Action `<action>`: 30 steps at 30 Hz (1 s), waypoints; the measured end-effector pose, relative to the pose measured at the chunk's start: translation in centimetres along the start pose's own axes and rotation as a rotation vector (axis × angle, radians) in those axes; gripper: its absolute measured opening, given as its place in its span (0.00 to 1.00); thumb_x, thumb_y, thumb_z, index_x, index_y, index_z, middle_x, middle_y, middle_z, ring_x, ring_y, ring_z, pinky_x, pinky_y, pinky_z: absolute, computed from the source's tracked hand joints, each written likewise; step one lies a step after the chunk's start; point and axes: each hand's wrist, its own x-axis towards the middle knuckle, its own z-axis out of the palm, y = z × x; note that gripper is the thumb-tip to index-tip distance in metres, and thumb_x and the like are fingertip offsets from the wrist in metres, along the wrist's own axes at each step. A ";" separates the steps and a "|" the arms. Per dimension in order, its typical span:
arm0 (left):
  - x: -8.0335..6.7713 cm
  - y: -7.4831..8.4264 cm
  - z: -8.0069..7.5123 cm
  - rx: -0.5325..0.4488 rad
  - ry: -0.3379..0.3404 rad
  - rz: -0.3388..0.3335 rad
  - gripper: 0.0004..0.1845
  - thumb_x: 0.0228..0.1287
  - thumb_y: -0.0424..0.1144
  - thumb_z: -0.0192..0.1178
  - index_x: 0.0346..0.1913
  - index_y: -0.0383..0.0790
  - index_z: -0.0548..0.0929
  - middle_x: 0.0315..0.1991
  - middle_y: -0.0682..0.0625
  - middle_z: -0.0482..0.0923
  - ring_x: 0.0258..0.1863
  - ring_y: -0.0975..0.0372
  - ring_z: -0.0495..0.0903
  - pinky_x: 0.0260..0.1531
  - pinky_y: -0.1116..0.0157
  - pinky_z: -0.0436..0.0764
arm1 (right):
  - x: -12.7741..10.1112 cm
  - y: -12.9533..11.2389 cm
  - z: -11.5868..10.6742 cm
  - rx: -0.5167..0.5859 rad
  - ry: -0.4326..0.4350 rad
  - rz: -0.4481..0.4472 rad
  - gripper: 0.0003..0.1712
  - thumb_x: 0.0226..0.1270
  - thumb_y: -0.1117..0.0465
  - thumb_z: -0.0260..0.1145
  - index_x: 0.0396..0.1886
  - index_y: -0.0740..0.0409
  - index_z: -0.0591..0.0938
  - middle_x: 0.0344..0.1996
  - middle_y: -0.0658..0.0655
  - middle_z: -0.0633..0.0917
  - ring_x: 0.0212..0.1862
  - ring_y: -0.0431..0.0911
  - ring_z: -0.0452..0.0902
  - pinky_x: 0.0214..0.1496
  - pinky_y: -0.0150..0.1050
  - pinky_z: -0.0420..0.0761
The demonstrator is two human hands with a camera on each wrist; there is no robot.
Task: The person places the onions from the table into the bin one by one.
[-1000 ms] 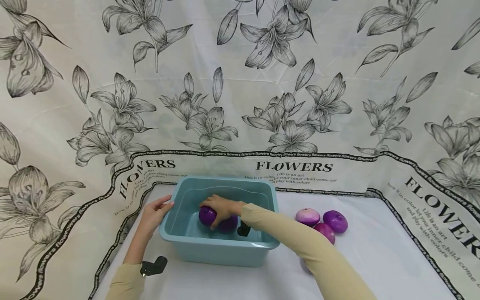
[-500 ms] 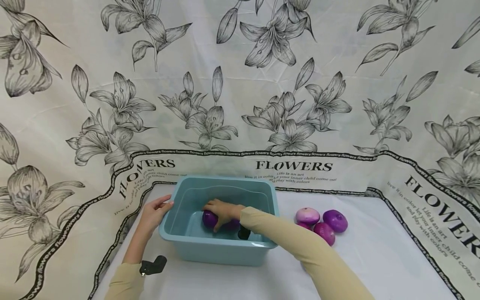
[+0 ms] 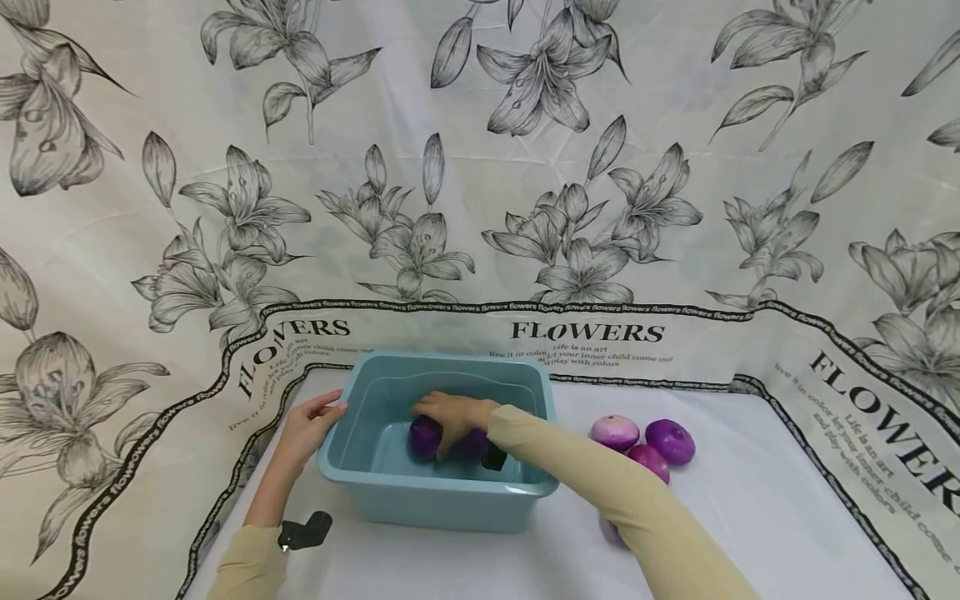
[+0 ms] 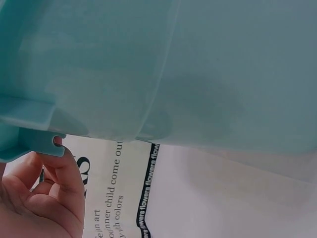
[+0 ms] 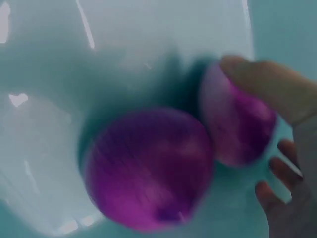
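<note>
Low in the middle of the head view a blue tub (image 3: 438,500) stands on a white tablecloth (image 3: 750,517), in front of a hanging cloth (image 3: 480,167) printed with grey lilies and the word FLOWERS.

The right hand (image 3: 453,414) reaches down into the tub from the lower right, its cream sleeve (image 3: 600,492) crossing the tub's right rim. Its fingers curl over a purple onion (image 3: 424,437) on the tub floor, the thumb on one side and the fingertips on the other. In the right wrist view, which is blurred, this onion (image 5: 237,124) sits at the right of the frame with the thumb (image 5: 267,84) across its top and fingertips showing below it. A second purple onion (image 5: 148,166) lies just beside it in the centre of that frame, on the tub floor.

The left hand (image 3: 307,429) rests against the tub's left rim, fingers nearly straight. In the left wrist view the hand (image 4: 39,198) is at the lower left with a fingertip touching the underside of the rim (image 4: 27,144); it grips nothing.

To the right of the tub, three more onions (image 3: 641,442) lie close together on the tablecloth.
</note>
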 end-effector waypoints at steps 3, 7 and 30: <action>-0.1 0.1 0.0 0.005 -0.007 -0.002 0.25 0.70 0.41 0.55 0.66 0.33 0.71 0.49 0.38 0.78 0.39 0.63 0.76 0.35 0.70 0.75 | -0.7 0.3 -1.5 0.052 -0.018 -0.031 0.56 0.46 0.51 0.80 0.73 0.54 0.60 0.70 0.55 0.65 0.71 0.49 0.58 0.72 0.41 0.61; -0.1 0.4 0.1 0.010 -0.017 0.002 0.26 0.70 0.42 0.55 0.66 0.33 0.70 0.50 0.37 0.78 0.40 0.62 0.76 0.35 0.71 0.75 | -2.0 0.5 -3.7 0.132 -0.027 -0.035 0.57 0.46 0.53 0.79 0.74 0.53 0.59 0.72 0.54 0.63 0.72 0.49 0.55 0.73 0.44 0.58; -0.4 0.4 -0.2 0.029 -0.028 -0.014 0.28 0.70 0.47 0.56 0.67 0.34 0.70 0.54 0.35 0.77 0.43 0.62 0.78 0.35 0.71 0.75 | -12.1 -1.7 -9.8 -0.073 0.172 -0.097 0.49 0.50 0.54 0.77 0.72 0.53 0.64 0.70 0.56 0.67 0.72 0.51 0.59 0.74 0.48 0.57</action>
